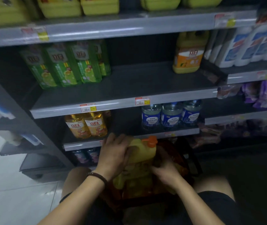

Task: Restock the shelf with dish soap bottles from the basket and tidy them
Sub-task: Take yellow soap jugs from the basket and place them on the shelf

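A: One yellow bottle (143,153), orange cap up, leans in the red basket (178,159) below the shelves.
B: Hands?
A: The left hand (115,151) curls over its shoulder; the right hand (165,174) grips its lower side.
B: Around it?
A: The middle shelf (129,82) holds one yellow jug (188,52), well apart from green bottles (64,67).

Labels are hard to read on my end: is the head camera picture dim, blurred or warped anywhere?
Head view: dim overall, lower right nearly black; motion blur smears the left hand and right hand on the yellow dish soap jug, and the white bottles at the right edge; green bottles mid-frame are sharper; glare streaks the top shelf rail; wide-angle bends the rails.
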The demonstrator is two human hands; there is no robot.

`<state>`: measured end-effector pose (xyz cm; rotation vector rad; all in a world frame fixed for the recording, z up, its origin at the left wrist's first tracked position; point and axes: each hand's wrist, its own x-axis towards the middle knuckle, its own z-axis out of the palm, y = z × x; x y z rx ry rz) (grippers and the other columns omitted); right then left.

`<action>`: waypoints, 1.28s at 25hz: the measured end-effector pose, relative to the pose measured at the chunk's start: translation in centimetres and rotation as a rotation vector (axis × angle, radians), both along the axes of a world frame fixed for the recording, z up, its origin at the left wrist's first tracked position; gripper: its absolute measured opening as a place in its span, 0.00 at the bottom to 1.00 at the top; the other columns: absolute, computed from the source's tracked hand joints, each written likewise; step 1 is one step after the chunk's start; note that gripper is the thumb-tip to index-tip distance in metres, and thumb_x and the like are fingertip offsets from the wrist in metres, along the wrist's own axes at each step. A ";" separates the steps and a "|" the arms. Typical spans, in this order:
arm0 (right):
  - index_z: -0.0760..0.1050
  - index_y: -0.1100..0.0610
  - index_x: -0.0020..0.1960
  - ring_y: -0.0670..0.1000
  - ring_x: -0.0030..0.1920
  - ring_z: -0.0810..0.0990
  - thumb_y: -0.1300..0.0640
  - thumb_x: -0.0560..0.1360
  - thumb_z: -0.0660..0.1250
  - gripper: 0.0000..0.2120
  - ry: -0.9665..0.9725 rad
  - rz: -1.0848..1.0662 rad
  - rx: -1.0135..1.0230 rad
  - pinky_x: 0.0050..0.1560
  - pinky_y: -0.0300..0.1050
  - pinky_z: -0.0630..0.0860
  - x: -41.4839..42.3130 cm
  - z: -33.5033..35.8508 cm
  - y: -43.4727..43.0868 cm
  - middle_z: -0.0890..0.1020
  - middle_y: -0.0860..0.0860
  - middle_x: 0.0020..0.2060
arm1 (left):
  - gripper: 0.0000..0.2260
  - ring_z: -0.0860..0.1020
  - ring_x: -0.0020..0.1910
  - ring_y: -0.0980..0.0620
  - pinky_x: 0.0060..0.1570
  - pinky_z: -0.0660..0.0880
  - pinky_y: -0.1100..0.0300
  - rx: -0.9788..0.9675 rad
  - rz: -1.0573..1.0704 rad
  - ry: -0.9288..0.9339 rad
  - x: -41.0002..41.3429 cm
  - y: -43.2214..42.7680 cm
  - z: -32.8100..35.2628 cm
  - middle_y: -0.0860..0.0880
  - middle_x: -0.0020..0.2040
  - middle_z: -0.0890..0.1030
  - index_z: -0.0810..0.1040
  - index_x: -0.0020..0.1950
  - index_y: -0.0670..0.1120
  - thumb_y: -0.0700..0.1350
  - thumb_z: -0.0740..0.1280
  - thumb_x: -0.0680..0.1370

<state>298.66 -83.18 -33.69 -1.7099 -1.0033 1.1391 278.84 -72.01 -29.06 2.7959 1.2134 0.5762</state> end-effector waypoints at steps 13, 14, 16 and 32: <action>0.69 0.42 0.72 0.46 0.63 0.84 0.45 0.67 0.85 0.39 -0.240 0.196 0.675 0.59 0.53 0.85 -1.6 28.0 10.3 0.84 0.42 0.61 | 0.14 0.75 0.50 0.49 0.52 0.73 0.51 0.466 -0.097 -0.436 -3.9 7.5 30.4 0.53 0.57 0.82 0.80 0.65 0.50 0.55 0.61 0.86; 0.70 0.44 0.72 0.47 0.62 0.85 0.46 0.68 0.84 0.38 -0.227 0.192 0.724 0.58 0.53 0.85 -2.0 29.8 11.1 0.84 0.43 0.61 | 0.14 0.75 0.51 0.49 0.52 0.73 0.51 0.477 -0.096 -0.455 -4.4 8.2 32.3 0.53 0.57 0.82 0.80 0.66 0.51 0.55 0.62 0.85; 0.71 0.46 0.70 0.46 0.60 0.86 0.50 0.69 0.83 0.34 -0.199 0.188 0.785 0.56 0.52 0.86 -3.5 33.1 12.8 0.85 0.43 0.59 | 0.13 0.76 0.54 0.50 0.54 0.74 0.53 0.511 -0.087 -0.496 -5.4 9.4 35.7 0.53 0.60 0.82 0.80 0.68 0.51 0.53 0.64 0.86; 0.79 0.48 0.64 0.51 0.53 0.89 0.52 0.70 0.84 0.26 -0.031 0.096 0.686 0.56 0.60 0.86 -8.5 47.2 32.3 0.89 0.47 0.54 | 0.30 0.83 0.59 0.55 0.52 0.82 0.58 -0.301 0.066 -0.929 -9.3 21.8 40.3 0.55 0.60 0.85 0.75 0.71 0.54 0.35 0.79 0.73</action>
